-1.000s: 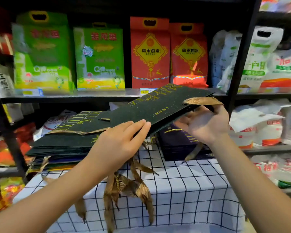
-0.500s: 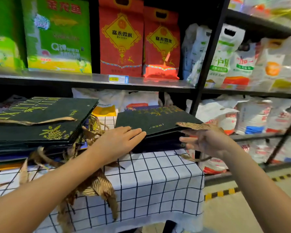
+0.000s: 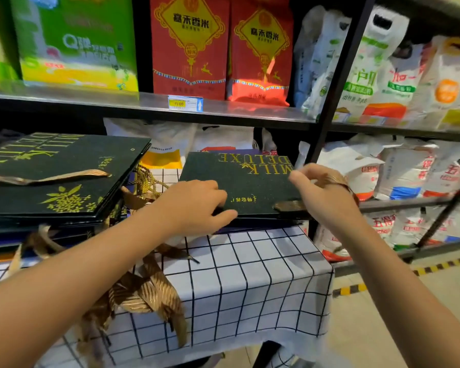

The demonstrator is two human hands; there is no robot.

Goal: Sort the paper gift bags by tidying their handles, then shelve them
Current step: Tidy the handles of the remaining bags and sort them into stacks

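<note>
Black metal shelving (image 3: 337, 83) fills the back, w/ green bags (image 3: 75, 41) top left, two red rice bags (image 3: 189, 46) in the middle and white sacks (image 3: 377, 65) to the right; a yellow price tag (image 3: 185, 103) sits on the shelf edge. More white sacks on the lower shelves.

In front, a table under a white cloth w/ black grid (image 3: 250, 282).

On the table's left, a tall stack of flat dark-green gift bags (image 3: 64, 181) (gold "MILK DELUXE" print, upside down to the camera), a gold ribbon handle lying across the top one. Loose gold ribbon handles (image 3: 146, 290) spill from under that stack over the table's front edge.

On the right, near the table's far right corner, a smaller stack; its top bag (image 3: 250, 181) is the same dark green, lying flat, on top of a blue-purple bag whose edge peeks out below.

Left hand (image 3: 194, 205) grips the near edge of that top bag: fingers curled on top, thumb along the front edge.

Right hand (image 3: 327, 197) is at the bag's right near corner, fingers curled round its gold ribbon handle (image 3: 332, 181); a stub of ribbon (image 3: 287, 206) lies on the bag just beside the hand. Exactly how the fingers pinch can't be told, blurred by motion.
</note>
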